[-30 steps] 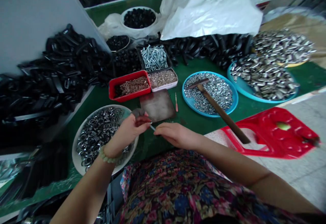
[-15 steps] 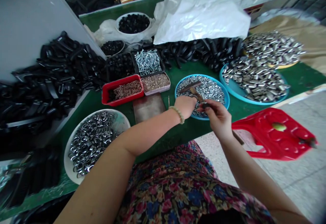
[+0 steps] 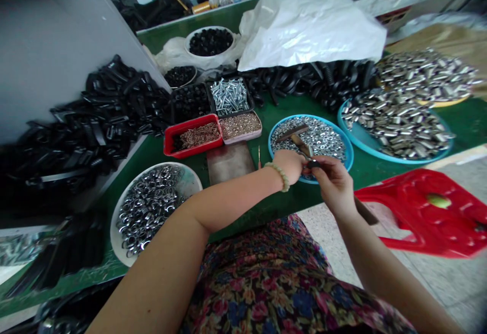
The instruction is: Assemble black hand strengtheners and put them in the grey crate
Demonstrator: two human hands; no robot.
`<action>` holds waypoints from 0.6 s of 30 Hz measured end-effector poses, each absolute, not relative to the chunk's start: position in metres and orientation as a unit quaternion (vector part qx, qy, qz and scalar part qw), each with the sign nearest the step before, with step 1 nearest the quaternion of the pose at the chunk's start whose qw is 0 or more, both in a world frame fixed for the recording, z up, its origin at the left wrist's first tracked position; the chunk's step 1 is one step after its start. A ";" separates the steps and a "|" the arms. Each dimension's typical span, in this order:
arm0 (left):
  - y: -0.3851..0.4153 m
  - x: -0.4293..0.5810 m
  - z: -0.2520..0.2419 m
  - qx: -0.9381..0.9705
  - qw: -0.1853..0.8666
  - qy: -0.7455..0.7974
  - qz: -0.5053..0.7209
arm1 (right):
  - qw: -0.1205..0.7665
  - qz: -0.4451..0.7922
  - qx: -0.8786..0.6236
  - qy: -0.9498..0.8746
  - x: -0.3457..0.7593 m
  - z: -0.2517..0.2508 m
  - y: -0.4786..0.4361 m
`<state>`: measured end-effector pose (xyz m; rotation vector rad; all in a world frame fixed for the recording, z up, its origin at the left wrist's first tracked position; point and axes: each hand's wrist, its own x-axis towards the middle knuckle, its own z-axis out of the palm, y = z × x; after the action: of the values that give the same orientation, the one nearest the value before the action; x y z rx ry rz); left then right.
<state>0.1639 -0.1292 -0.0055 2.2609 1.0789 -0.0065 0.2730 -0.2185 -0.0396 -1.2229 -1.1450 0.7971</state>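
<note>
Though the left grip (image 3: 289, 167) is hidden, the right grip (image 3: 333, 184) pinches a small dark part (image 3: 314, 163).

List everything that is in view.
Black plastic parts: many, black, left
White plate of metal rings: one, white, front left
Red tray of copper pins: one, red, centre
Blue tray of metal nuts: one, blue, centre
Turquoise tray of metal tubes: one, turquoise, right
Wooden hammer: one, brown, on blue tray
White plastic sheet: one, white, far side
Red plastic stool: one, red, right
Left hand: one, bare, at blue tray
Right hand: one, pinching small dark part
</note>
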 end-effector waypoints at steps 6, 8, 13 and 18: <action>-0.124 0.137 -0.004 0.849 0.322 0.401 0.125 | 0.606 0.337 -0.522 -0.497 0.267 -0.033 -0.225; -0.120 0.117 -0.001 0.760 0.452 0.423 0.200 | 0.585 0.355 -0.512 -0.519 0.261 -0.027 -0.229; -0.129 0.062 0.003 0.411 0.745 0.409 0.330 | 0.495 0.437 -0.453 -0.600 0.232 -0.019 -0.227; -0.154 0.024 0.006 0.301 0.786 0.385 0.379 | 0.452 0.472 -0.421 -0.629 0.207 -0.016 -0.216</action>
<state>0.0241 -0.1536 0.0056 0.6493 0.8301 0.8179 0.2067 -0.2163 -0.0157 -1.0397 -1.5538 1.1647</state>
